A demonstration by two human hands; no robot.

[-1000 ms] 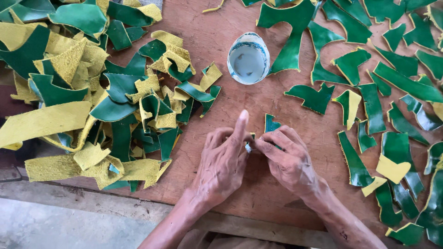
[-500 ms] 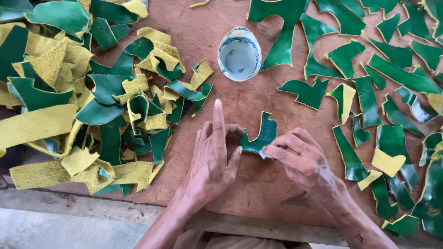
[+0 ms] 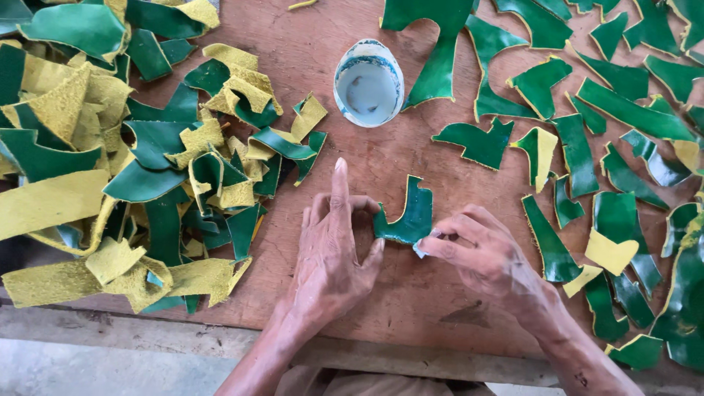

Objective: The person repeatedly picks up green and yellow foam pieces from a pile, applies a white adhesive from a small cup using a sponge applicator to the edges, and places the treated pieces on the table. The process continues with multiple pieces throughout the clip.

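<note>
A small green leather scrap [image 3: 408,217] with a yellow edge lies on the brown wooden table [image 3: 308,44]. My left hand [image 3: 331,253] rests flat beside it, thumb tip touching its left edge, index finger stretched out. My right hand [image 3: 484,257] pinches the scrap's lower right corner together with a small pale bit [image 3: 422,248]. A white bowl [image 3: 368,82] with pale liquid stands behind the hands.
A heap of green and yellow leather offcuts [image 3: 125,161] fills the left side. Several single green pieces [image 3: 609,132] lie spread out at the right. The table's front edge [image 3: 220,341] runs below my wrists.
The green scrap, hidden under my fingers a second ago, now lies exposed between my hands. My left hand has flattened beside it and my right hand has slid to its lower corner.
</note>
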